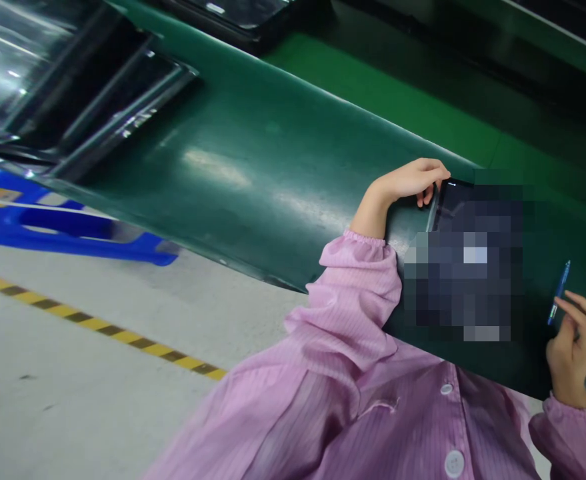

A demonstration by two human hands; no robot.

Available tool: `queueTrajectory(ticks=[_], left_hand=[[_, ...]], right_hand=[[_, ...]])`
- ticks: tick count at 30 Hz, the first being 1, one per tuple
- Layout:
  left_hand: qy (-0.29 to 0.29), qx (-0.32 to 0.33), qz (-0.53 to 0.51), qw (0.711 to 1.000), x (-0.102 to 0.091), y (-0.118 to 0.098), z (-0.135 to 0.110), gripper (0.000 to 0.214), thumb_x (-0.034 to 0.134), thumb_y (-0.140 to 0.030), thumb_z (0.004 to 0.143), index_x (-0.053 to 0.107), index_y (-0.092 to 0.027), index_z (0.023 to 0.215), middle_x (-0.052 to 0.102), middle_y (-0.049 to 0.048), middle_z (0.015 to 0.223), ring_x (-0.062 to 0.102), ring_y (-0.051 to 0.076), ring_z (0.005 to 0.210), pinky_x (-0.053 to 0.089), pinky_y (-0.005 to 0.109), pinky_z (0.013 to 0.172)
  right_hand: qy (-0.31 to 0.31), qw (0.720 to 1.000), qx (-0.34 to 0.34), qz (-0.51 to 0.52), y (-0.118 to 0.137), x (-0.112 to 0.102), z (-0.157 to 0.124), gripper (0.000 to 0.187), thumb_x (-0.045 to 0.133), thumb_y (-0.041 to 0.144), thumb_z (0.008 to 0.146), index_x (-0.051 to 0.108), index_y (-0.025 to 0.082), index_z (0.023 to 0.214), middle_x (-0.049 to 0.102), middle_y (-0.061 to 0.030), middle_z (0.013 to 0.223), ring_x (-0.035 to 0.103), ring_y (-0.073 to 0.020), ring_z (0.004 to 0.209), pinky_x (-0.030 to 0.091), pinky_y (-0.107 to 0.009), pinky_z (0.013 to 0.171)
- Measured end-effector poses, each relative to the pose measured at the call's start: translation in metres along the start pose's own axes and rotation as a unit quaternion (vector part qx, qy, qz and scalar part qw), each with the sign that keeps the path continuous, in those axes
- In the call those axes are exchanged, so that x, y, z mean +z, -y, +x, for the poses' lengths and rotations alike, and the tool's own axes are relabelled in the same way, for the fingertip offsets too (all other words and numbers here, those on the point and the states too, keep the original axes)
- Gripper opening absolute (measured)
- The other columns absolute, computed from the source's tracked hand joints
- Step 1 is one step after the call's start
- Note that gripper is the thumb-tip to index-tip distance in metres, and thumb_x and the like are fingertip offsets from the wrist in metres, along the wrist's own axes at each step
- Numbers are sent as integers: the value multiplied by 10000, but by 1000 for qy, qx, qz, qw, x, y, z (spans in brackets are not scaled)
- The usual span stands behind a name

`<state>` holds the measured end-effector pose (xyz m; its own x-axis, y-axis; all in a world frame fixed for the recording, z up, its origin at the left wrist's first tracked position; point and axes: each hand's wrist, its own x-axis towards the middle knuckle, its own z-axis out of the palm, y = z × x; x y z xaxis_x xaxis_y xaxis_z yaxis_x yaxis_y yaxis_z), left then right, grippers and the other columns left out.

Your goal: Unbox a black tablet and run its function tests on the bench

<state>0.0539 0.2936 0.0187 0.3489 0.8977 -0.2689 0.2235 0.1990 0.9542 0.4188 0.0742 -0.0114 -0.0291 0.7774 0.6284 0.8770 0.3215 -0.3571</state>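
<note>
A dark flat tablet (453, 200), mostly blurred out, lies on the dark green belt (253, 173). My left hand (413, 181) reaches from a pink striped sleeve (357, 287), and its fingers curl over the tablet's upper left corner. My right hand (575, 347) is low at the right edge, just off the tablet's right side. It pinches a blue pen (559, 292) that points up and away over the belt.
Shiny black trays (97, 87) sit at the belt's far left, and another black tray (243, 17) is at the top. A blue plastic frame (67, 223) stands on the grey floor beside a yellow-black stripe (97, 327). A brighter green surface (397, 93) runs beyond the belt.
</note>
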Motion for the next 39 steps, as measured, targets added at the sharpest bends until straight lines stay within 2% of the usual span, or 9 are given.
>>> queueTrajectory(ticks=[4,12,19,25,30,36,39], left_hand=[[1,1,-2,1000,0,0,1,153,512,-125,1039,581,-153,905,588,-20,756,564,54,435,413,189,428],[-4,-10,-29,1000,2,-2,2,314,366,-8,1044,587,-143,867,553,-34,675,530,58,377,390,187,385],[-7,-9,-39,999,2,0,4,301,399,-6,1054,591,-141,866,560,-39,643,535,60,361,384,176,383],[-13,-13,-41,999,3,0,5,299,389,-5,1043,583,-148,866,554,-51,615,529,69,354,393,179,363],[-14,-2,-35,999,2,2,6,265,426,-19,1028,594,-148,869,584,-36,627,533,81,363,412,194,366],[-14,2,-25,1000,3,0,5,257,432,-21,1022,597,-147,871,580,-32,637,536,84,366,411,200,365],[-20,-3,-19,1000,4,-2,4,282,401,-13,1029,589,-149,870,560,-43,623,527,80,360,403,195,363]], right_hand=[[-17,999,26,-25,-15,1,10,252,540,201,1074,790,186,1093,733,-141,1214,666,-290,1022,450,-479,926],[33,998,34,-39,-22,3,10,367,453,189,1043,807,213,1135,727,-129,1266,665,-318,1107,457,-513,970],[125,990,43,-44,-27,7,13,478,403,185,1036,658,214,1440,630,-162,1465,586,-348,1323,430,-553,1071],[143,987,59,-54,-30,7,13,337,468,338,1085,742,227,1246,609,-164,1421,577,-361,1281,422,-569,1058],[130,987,62,-65,-32,8,12,333,496,401,1086,765,211,1137,607,-174,1373,558,-377,1262,394,-598,1056],[124,988,50,-72,-30,8,14,352,496,415,1098,769,193,1116,613,-192,1387,557,-394,1284,390,-611,1052],[107,991,41,-74,-21,6,15,321,507,374,1104,763,181,1124,601,-202,1425,562,-396,1294,389,-617,1057]])
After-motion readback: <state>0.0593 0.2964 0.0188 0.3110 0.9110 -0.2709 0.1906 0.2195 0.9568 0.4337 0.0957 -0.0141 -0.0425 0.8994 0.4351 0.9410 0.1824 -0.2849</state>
